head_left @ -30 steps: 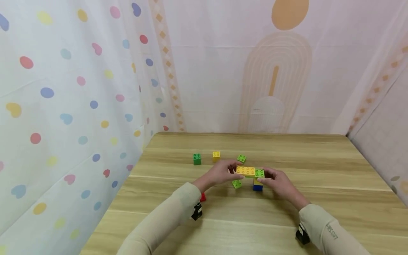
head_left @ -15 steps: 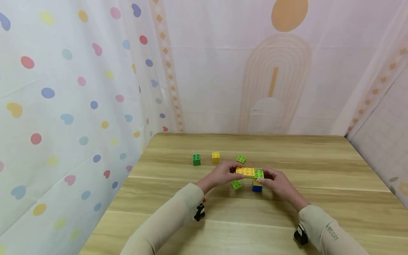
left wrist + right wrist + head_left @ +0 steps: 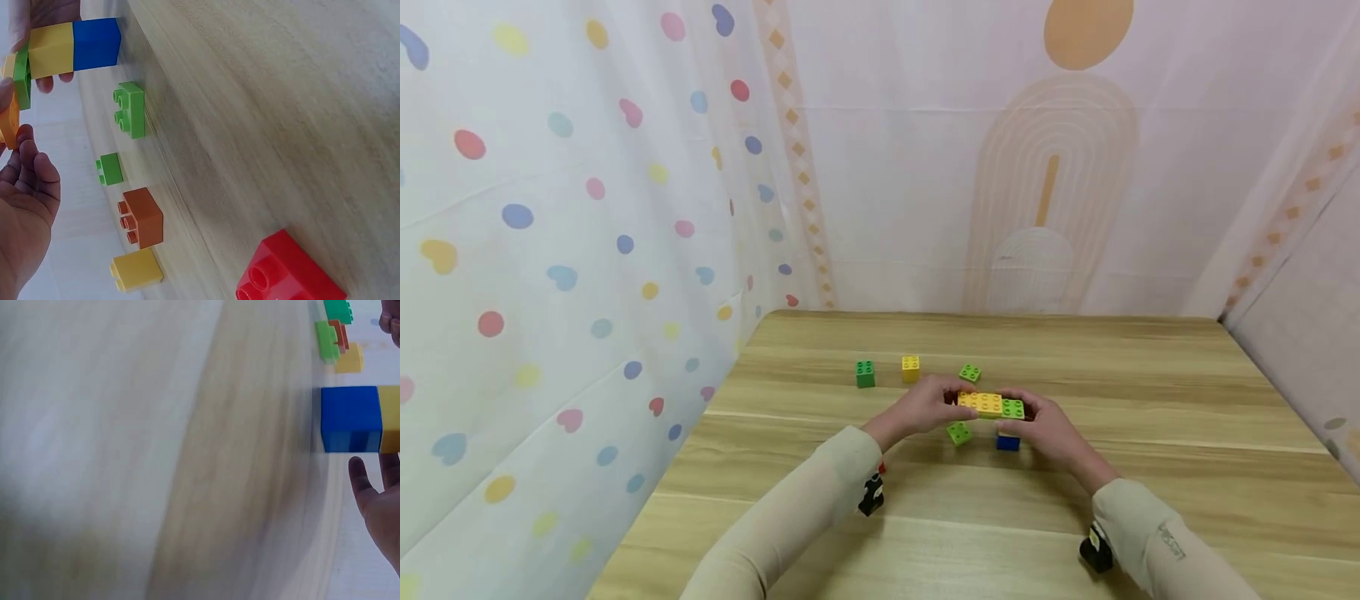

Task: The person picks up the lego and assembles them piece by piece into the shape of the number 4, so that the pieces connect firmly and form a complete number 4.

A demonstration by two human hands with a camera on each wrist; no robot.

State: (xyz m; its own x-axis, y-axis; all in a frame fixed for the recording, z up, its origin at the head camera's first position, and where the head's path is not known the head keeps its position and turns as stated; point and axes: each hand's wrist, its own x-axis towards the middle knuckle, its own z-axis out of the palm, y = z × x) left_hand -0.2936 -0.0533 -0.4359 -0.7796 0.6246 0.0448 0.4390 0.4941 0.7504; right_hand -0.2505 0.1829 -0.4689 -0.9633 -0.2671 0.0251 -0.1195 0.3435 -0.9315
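A small stack of toy building bricks stands on the table between both hands. A blue brick (image 3: 1008, 442) is at its base, with a yellow brick (image 3: 52, 50) above it and a flat light green brick (image 3: 1013, 408) on that. A longer yellow-orange brick (image 3: 981, 404) tops the left part and overhangs the base leftward. My left hand (image 3: 925, 406) pinches its left end between thumb and fingers. At the right end, my right hand (image 3: 1048, 427) grips the stack around the green and yellow bricks, thumb in front. Its fingertips are partly hidden behind the bricks.
Loose bricks lie about the wooden table (image 3: 1150, 392): dark green (image 3: 865, 374) and yellow ones (image 3: 911, 368) farther back, light green ones behind (image 3: 970, 373) and before the hands (image 3: 958, 433). A red brick (image 3: 284, 269) and an orange-brown brick (image 3: 144, 215) show in the left wrist view.
My right hand has shifted slightly left, and its thumb now covers more of the stack's lower yellow brick. The left hand keeps its pinch on the yellow-orange brick.
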